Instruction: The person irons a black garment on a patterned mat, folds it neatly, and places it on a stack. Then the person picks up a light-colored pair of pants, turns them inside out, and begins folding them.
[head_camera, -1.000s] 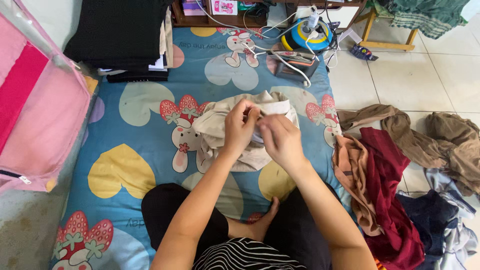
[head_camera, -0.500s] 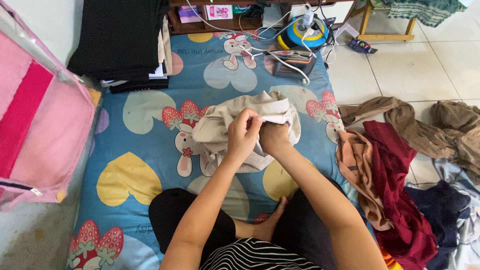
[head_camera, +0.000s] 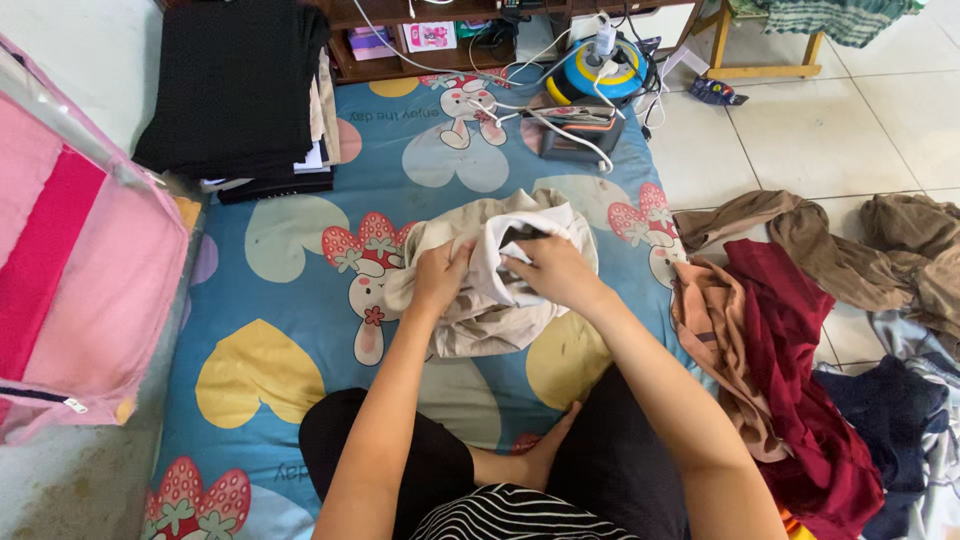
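Beige cloth (head_camera: 490, 290) lies bunched up in the middle of the frame, on a blue mat (head_camera: 290, 290) with hearts, bunnies and strawberries on it. The left hand (head_camera: 437, 278) holds the left side of the cloth, with its fingers curled shut around a fold. The right hand (head_camera: 550, 272) is just beside it on the right, and its fingers pinch the pale edge of the same cloth near a dark opening. The two hands are close together but do not touch. The person sits at the bottom of the frame with dark trousers, a striped top and one bare foot (head_camera: 535, 455) showing between the legs. In the upper left of the frame a stack of black folded clothes (head_camera: 235, 85) sits on the mat. A big pink bag (head_camera: 70, 270) stands along the left edge. At the top, an iron (head_camera: 578, 128) rests on the mat with white cords near it, and a round blue and yellow cord reel (head_camera: 603, 70) is just behind it. On the right side, a heap of loose clothes lies on the white tiled floor (head_camera: 800, 140): a dark red cloth (head_camera: 790, 360), a brown cloth (head_camera: 850, 255) and a dark blue cloth (head_camera: 880, 420).
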